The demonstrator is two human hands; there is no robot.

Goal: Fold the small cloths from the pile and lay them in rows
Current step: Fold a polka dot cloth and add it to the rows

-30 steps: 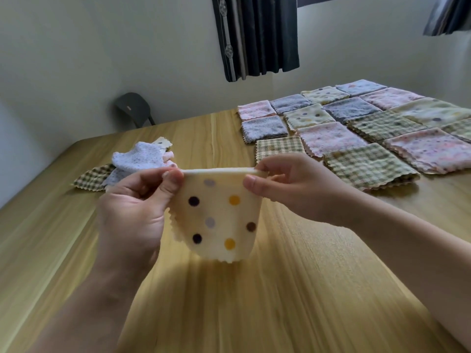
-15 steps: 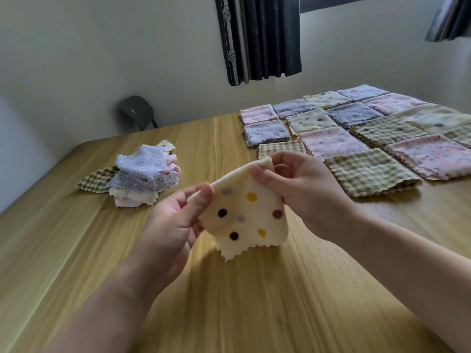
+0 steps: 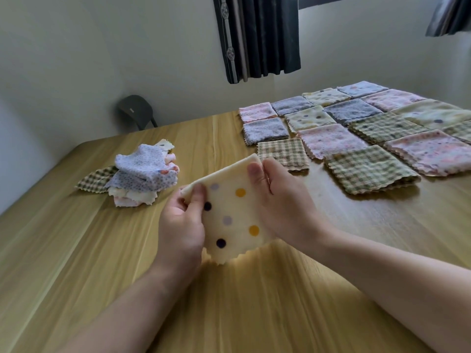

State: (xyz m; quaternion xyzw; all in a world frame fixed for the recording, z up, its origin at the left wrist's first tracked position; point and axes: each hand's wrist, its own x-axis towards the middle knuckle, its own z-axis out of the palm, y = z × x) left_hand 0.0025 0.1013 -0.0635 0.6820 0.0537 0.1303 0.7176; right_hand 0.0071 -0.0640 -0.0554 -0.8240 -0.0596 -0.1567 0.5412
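Observation:
A folded cream cloth with coloured dots hangs just above the wooden table, its folded edge uppermost and its zigzag edge near the wood. My left hand pinches its upper left corner with thumb on top. My right hand pinches the upper right corner. The pile of unfolded cloths lies to the left, topped by a blue-speckled one. Folded cloths lie in rows at the back right, the nearest being a green checked one just beyond my right fingers.
A dark chair back shows past the table's far edge. Dark curtains hang on the wall behind. Bare wood lies between the pile and the rows and in front of my hands.
The dotted cloth has come down from mid-air toward the table and tilted, its right corner now higher. Both hands lowered with it, keeping their pinch.

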